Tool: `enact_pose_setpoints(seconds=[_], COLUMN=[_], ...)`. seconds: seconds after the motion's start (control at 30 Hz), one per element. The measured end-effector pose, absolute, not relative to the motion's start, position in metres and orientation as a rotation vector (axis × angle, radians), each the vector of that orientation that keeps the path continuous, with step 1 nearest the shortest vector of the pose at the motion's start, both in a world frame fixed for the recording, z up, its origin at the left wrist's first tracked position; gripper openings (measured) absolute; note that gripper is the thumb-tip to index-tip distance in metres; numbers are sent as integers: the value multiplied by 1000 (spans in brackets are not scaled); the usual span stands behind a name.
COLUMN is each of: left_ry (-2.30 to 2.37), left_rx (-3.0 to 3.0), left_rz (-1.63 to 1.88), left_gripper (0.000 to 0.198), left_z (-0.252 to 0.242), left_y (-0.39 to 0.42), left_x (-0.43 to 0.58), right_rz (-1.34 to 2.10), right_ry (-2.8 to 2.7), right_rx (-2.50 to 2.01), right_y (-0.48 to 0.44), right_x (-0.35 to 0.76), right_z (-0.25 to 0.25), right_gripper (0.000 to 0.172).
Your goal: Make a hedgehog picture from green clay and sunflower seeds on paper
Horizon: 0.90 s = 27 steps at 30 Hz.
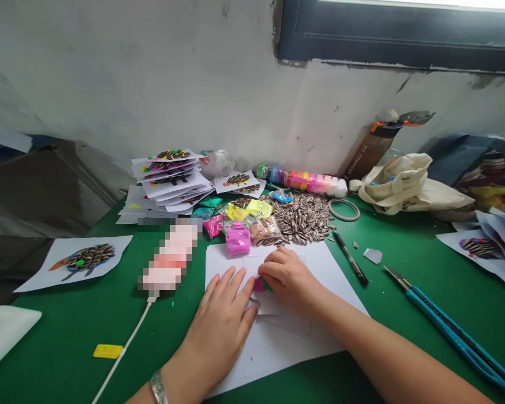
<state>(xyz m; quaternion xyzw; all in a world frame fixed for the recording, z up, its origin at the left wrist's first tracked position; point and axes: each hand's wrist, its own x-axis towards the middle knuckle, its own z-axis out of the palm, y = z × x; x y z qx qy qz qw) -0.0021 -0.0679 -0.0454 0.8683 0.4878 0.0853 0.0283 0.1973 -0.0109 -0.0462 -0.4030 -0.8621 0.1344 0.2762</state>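
My left hand (pixel 221 320) lies flat on a sheet of white paper (pixel 303 336), fingers spread, with a silver bracelet on the wrist. My right hand (pixel 288 280) sits just beside it, fingers curled on a small lump of pink and green modelling clay (pixel 260 284). Much of the lump is hidden by those fingers. Past the top of the paper lie a bag of pink clay (pixel 237 238) and a heap of striped sunflower seeds (pixel 298 220).
Several seed-and-clay pictures on paper (pixel 164 179) are stacked at the back left of the green mat (pixel 67 348). A blue craft knife (pixel 450 331) and a black pen (pixel 350 257) lie to the right. A row of clay balls (pixel 298 179), a cloth bag (pixel 408 188) and a bottle (pixel 372 146) stand by the wall.
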Motion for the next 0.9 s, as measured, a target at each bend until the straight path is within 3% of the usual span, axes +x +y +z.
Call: enact_pose_setpoints(seconds=[0.9], left_ry=[1494], left_rx=[2723], left_rz=[255], left_gripper=[46], left_z=[-48], left_y=[-69], left_x=[-5], right_rz=[466], right_ry=[-2083], right_rx=[-1155], right_y=[-1], right_x=[213], right_z=[-45], right_gripper=[17])
